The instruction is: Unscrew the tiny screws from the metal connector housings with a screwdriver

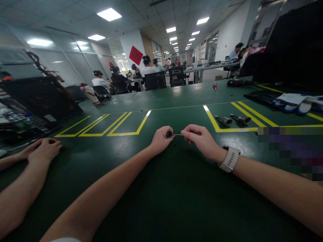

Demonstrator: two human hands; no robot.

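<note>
My left hand (159, 140) rests on the green table (161, 195) and pinches a small round black part (168, 134) with a shiny centre. My right hand (200, 140), a white watch on its wrist, grips a thin tool (178, 134) whose metal tip points into the round part. The tool's handle is mostly hidden inside my fingers. A tiny dark speck lies on the table just below the part.
Two dark cylindrical parts (233, 119) lie right of the yellow floor-style lines. Gloves (295, 101) and a black case lie far right. A co-worker's folded hands (42, 149) rest at left beside an opened laptop (32, 104). Seated people fill the back.
</note>
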